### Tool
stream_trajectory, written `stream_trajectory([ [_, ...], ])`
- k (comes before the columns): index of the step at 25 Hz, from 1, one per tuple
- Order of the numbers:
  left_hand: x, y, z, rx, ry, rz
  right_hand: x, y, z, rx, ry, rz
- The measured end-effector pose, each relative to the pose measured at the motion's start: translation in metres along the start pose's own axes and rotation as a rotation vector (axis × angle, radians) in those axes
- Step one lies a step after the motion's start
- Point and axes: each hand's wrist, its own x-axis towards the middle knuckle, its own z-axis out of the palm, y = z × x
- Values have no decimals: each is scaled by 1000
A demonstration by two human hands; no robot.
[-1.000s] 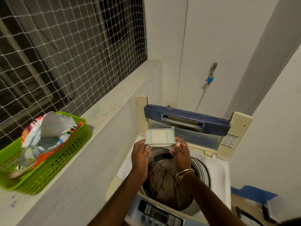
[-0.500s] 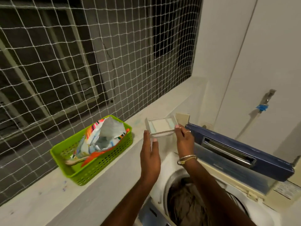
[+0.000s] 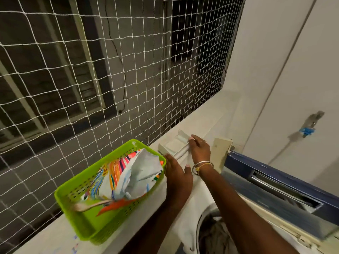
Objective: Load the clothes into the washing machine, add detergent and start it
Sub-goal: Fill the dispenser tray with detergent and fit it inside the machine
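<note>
Washing machine (image 3: 266, 171): top-loader at lower right, blue lid raised, dark clothes (image 3: 214, 237) in the drum. Ledge (image 3: 216, 110): pale, running below the netted window to the machine's left. Basket (image 3: 69, 191): green plastic, standing on the ledge, holding a crumpled striped detergent packet (image 3: 143, 167) that lies lengthwise along it. Detergent tray (image 3: 174, 145): shallow, pale, at the ledge between basket and machine; whether it rests there cannot be told. Right hand (image 3: 199, 151): fingers grasping the tray's near wall. Left hand (image 3: 178, 173): fingers straight, released, tips at the tray's near corner, just beside the basket. Judgement: detergent comes next; the packet lies left of both hands, with the left hand nearer.
</note>
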Motion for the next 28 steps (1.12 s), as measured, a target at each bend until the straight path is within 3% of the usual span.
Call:
stream_trajectory([
  [7, 21, 9, -7, -101, -109, -231, 8, 4, 18, 11, 17, 14],
  [12, 21, 10, -8, -177, -19, -245, 1, -5, 10, 16, 3, 41],
  [21, -31, 48, -4, -58, 135, 119, -46, -15, -44, 51, 0, -15],
  [28, -64, 116, -64, -124, 244, 301, -99, -58, -74, 211, -131, -186],
])
